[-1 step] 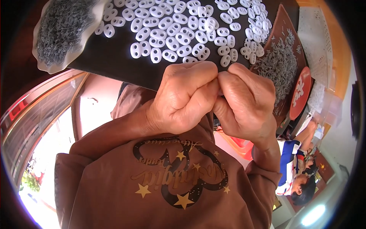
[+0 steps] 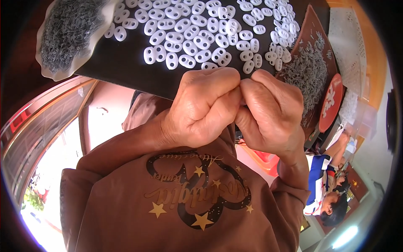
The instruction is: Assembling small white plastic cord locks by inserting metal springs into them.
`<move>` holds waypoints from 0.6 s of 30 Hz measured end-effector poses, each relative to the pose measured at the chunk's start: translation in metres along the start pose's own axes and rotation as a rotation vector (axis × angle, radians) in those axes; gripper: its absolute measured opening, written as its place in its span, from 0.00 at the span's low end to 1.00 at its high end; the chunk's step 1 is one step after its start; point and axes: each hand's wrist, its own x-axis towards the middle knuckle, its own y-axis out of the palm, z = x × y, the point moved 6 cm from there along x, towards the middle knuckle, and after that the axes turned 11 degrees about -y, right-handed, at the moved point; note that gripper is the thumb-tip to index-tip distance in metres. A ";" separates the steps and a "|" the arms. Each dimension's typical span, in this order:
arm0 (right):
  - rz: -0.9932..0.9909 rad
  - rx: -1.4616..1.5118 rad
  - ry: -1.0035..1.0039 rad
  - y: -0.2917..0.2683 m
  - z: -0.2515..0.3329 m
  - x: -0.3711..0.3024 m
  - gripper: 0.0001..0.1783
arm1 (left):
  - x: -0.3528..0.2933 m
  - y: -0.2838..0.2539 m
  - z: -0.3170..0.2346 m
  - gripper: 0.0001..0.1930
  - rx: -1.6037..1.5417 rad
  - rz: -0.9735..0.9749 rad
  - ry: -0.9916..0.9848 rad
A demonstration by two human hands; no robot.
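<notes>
Left hand and right hand pressed together, fingertips pinched tight; whatever they pinch is hidden. Small white oval two-hole plastic pieces lie scattered on the black board just beyond the pinch.

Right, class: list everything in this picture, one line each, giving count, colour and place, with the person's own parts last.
white pieces: many, white two-holed ovals, spread on the board
board: one, black, top centre
dish: one, pale, full of grey springs, top left
tray: one, brown, loose grey springs on it, right
red plate: one, right of the tray
other person: one, blue and white top, lower right
shirt: one, brown, gold stars, bottom
left hand: pinched against the right, centre
right hand: fingertips meet the left; anything held is hidden
</notes>
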 end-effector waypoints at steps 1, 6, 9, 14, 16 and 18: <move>-0.001 0.001 0.000 0.000 -0.001 0.000 0.16 | 0.000 0.000 0.000 0.03 0.014 0.004 0.014; -0.022 0.035 -0.050 0.001 -0.005 -0.001 0.17 | -0.003 0.000 0.003 0.04 0.090 0.021 0.077; -0.053 0.026 -0.074 0.000 -0.004 -0.001 0.18 | -0.006 -0.001 0.002 0.06 0.135 0.034 0.117; 0.009 -0.011 0.013 0.000 0.001 -0.005 0.13 | -0.003 -0.003 -0.008 0.09 0.215 0.056 0.210; 0.070 0.181 0.140 -0.003 -0.006 -0.009 0.13 | 0.003 -0.005 0.003 0.11 -0.034 0.149 -0.371; 0.016 0.453 0.307 -0.007 -0.013 -0.015 0.10 | 0.001 -0.005 0.005 0.13 -0.081 0.146 -0.445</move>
